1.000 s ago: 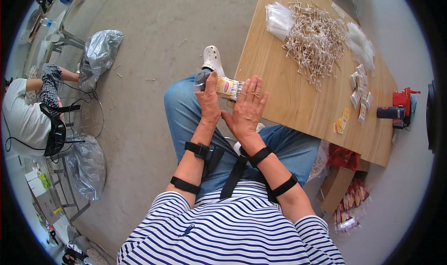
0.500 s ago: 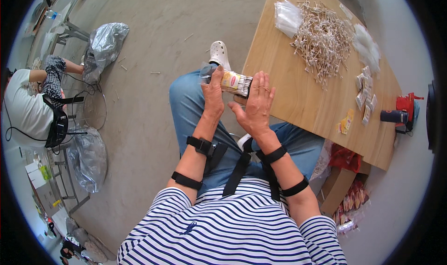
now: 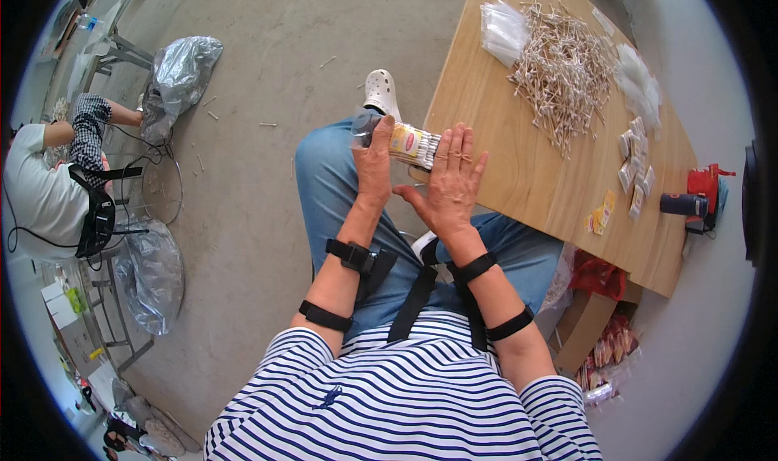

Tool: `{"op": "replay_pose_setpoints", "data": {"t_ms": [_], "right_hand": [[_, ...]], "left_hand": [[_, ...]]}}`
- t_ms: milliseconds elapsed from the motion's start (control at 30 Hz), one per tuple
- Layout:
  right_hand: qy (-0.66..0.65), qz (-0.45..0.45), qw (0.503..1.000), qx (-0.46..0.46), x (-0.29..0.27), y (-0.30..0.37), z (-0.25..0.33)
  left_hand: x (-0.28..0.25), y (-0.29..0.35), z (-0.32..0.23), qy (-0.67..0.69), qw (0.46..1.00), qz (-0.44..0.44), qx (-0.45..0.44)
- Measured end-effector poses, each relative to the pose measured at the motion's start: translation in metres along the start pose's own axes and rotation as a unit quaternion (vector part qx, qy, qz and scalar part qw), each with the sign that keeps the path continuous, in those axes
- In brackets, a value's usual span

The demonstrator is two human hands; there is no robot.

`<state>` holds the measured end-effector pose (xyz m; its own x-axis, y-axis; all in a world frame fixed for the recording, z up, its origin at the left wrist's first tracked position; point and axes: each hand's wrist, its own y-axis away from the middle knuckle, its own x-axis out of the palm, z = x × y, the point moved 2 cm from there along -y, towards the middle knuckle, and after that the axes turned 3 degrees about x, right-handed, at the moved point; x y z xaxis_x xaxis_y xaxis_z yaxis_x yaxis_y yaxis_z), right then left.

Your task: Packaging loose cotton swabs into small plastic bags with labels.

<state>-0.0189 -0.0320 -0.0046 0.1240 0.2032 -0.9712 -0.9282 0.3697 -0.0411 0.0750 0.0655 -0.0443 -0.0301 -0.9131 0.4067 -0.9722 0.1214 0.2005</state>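
My left hand (image 3: 374,165) grips a clear plastic bag of cotton swabs (image 3: 415,145) with a yellow and white label, held over my lap beside the table corner. The bag's loose clear end sticks out to the left of my thumb. At the other end, the white swab tips lie against my right hand (image 3: 454,177). That hand is flat, fingers stretched out and thumb apart, with its palm side toward the tips. My left fingers are mostly hidden behind the bag.
On the wooden table (image 3: 519,161) lie a heap of loose cotton swabs (image 3: 563,72), clear empty bags (image 3: 504,33), several packed swab bags (image 3: 636,157) and yellow labels (image 3: 600,214). A dark bottle (image 3: 684,204) stands at the right edge. Another person (image 3: 49,185) sits at the far left.
The swab bag and my left hand have shifted very slightly. My right fingers have spread a little and still rest at the swab tips.
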Motion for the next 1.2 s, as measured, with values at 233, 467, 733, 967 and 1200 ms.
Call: {"op": "replay_pose_setpoints", "data": {"t_ms": [233, 467, 733, 967, 1200], "right_hand": [[0.008, 0.017, 1.000, 0.017, 0.003, -0.004, 0.010], [0.002, 0.007, 1.000, 0.014, 0.005, -0.003, 0.008], [0.034, 0.033, 0.999, 0.017, 0.004, -0.006, 0.017], [0.028, 0.027, 0.999, 0.011, 0.007, -0.009, 0.022], [0.004, 0.015, 1.000, 0.010, 0.008, -0.007, 0.021]], "left_hand": [[-0.004, -0.002, 0.007, 0.031, 0.999, -0.008, -0.006], [-0.017, -0.006, 0.011, 0.158, 0.977, -0.042, -0.134], [-0.007, -0.003, 0.009, 0.095, 0.992, -0.043, -0.068], [-0.008, -0.002, 0.009, 0.116, 0.986, -0.051, -0.113], [-0.031, -0.008, 0.025, 0.206, 0.967, -0.047, -0.143]]}}
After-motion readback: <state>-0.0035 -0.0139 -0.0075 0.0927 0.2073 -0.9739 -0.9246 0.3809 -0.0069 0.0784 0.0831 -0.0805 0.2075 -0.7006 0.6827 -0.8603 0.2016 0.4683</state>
